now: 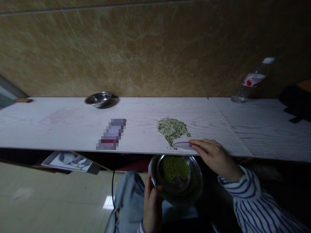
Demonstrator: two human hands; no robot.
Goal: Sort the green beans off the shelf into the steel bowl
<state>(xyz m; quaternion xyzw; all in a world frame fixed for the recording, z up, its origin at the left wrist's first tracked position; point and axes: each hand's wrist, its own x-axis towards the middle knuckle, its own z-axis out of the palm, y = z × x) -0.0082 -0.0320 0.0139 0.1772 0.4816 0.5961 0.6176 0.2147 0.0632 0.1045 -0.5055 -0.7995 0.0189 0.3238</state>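
My left hand [152, 202] grips the left rim of a steel bowl [198, 181], held just below the table's front edge. Small green beans [176, 168], which look like mung beans, lie in the bowl toward its far side. Pinched in my right hand [213, 153] is a thin, clear, flat piece with a rounded edge [181, 145], perhaps a plastic lid; its exact kind does not show. It rests at or just over the tabletop, beside the near end of a spread patch of green beans [172, 127]. A few beans lie close to the table edge, above the bowl.
A smaller steel bowl [98, 99] stands near the wall at left, behind a pixelated flat object [111, 134]. At right are a plastic bottle [252, 81] with a white cap and a dark item [296, 100]. Below the white tabletop [141, 110], an open drawer [70, 160] juts out.
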